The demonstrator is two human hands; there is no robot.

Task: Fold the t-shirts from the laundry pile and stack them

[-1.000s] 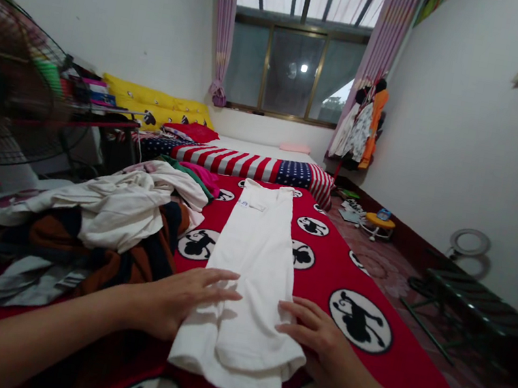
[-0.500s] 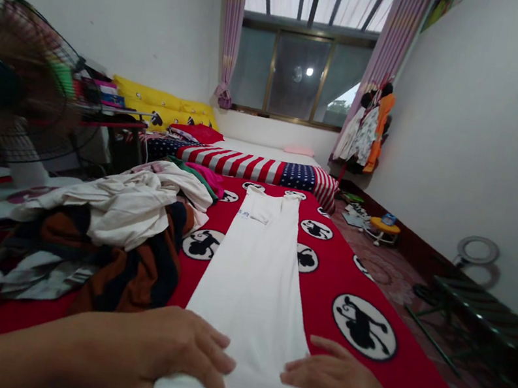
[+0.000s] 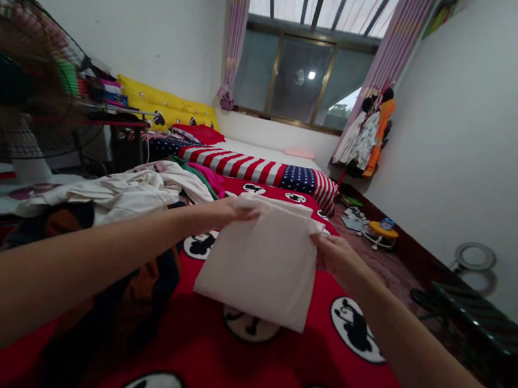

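White fabric is spanning the gap between the two hands: a folded garment, its upper edge lying at the fingers and its body spreading toward the near side of both hands, over a red blanket printed with black figures in pale rounds. The left hand is gripping the garment's upper left corner, thumb and fingers drawn together on the cloth. The right hand is pinching the upper right corner, its fingers likewise nearly together. Left of the left hand, a cream garment is lying rumpled, and a brown-and-navy garment is resting partly behind the left forearm. Beyond both hands, a flag-patterned bedspread is covering a bed's near side.
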